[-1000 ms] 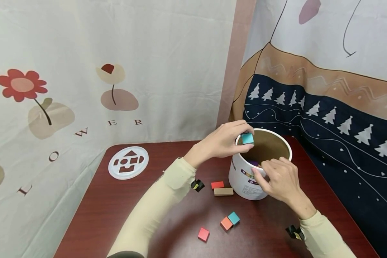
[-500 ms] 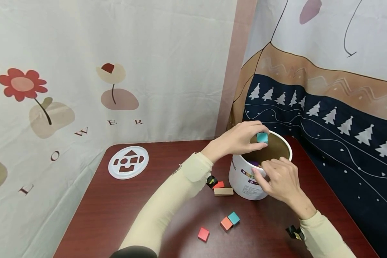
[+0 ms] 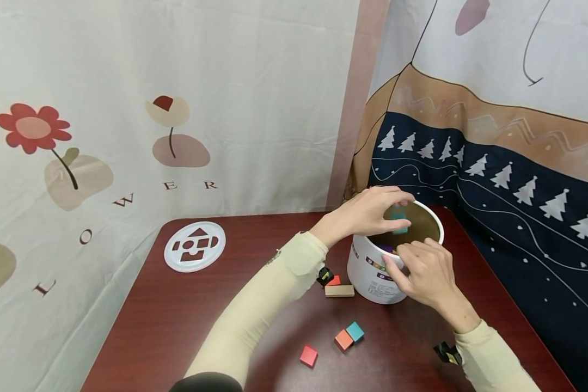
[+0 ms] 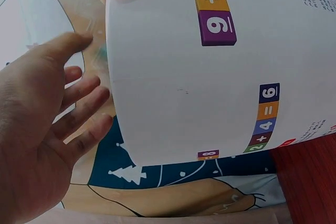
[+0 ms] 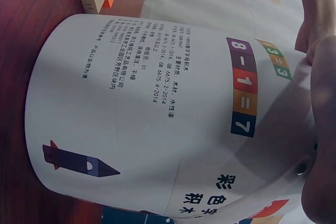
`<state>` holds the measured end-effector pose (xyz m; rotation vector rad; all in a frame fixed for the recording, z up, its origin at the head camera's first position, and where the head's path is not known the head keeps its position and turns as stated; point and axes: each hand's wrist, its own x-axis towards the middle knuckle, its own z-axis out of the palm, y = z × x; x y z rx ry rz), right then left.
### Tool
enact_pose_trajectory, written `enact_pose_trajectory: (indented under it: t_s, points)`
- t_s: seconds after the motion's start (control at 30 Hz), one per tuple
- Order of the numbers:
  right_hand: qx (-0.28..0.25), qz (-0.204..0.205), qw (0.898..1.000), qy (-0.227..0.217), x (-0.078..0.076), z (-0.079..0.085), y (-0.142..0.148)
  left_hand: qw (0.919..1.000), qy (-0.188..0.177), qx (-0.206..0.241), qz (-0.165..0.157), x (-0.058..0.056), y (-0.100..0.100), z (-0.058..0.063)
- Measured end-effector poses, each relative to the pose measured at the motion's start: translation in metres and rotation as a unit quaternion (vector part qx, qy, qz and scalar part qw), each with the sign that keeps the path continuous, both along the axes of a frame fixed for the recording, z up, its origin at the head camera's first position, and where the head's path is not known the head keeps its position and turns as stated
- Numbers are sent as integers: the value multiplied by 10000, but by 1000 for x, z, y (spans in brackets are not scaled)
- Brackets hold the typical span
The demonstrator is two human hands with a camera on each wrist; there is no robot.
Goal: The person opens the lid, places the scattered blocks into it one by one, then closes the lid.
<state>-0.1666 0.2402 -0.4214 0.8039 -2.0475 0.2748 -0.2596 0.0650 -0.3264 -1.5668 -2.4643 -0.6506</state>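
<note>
A white bucket (image 3: 377, 277) printed with coloured number tiles stands on the table at the right. Over its mouth is my left hand (image 3: 365, 212), thumb and fingers spread apart. A blurred teal block (image 3: 399, 216) shows just beyond them, inside the bucket's opening. In the left wrist view the left hand (image 4: 47, 114) has loose fingers beside the rim and nothing in its grasp. My right hand (image 3: 426, 272) grips the near rim, thumb outside and fingers curled over the edge. A bit of purple (image 3: 386, 248) shows inside; the bucket's bottom is hidden.
By the bucket's left side lie a red block (image 3: 334, 281) and a tan block (image 3: 340, 292). Nearer are an orange cube (image 3: 344, 340), a teal cube (image 3: 355, 331) and a red cube (image 3: 308, 356). A white lid with cutouts (image 3: 176, 261) lies at the back left.
My left hand moved right over the bucket's mouth with the teal block, then its fingers parted and let it go; the block is now lower, inside the opening. The right hand stayed on the rim.
</note>
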Motion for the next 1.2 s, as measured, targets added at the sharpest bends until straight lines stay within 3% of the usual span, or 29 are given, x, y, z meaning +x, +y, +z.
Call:
enact_pose_trajectory:
  t_s: [0.17, 0.4, 0.6, 0.73, 0.9, 1.2]
  points:
    - [-5, -5, 10000, 0, 0, 0, 0, 9997, 97, -130, 165, 1, 1, 0]
    - [-75, 71, 9998, 163, 0, 1, -1, 9971, 520, -346, 445, 1, 1, -3]
    - [-134, 149, 9993, 319, 0, 0, -2, 9951, 398, -560, 711, 4, -2, -5]
    - [-145, 153, 9993, 324, -1, 0, -2, 9952, 340, -473, 784, 6, -9, -7]
    - [-136, 168, 9994, 278, -1, -1, -1, 9953, 474, -165, 825, 12, -27, -13]
    - [-120, 112, 9998, 149, -1, 0, 0, 9934, 645, 202, 929, 25, -83, -34]
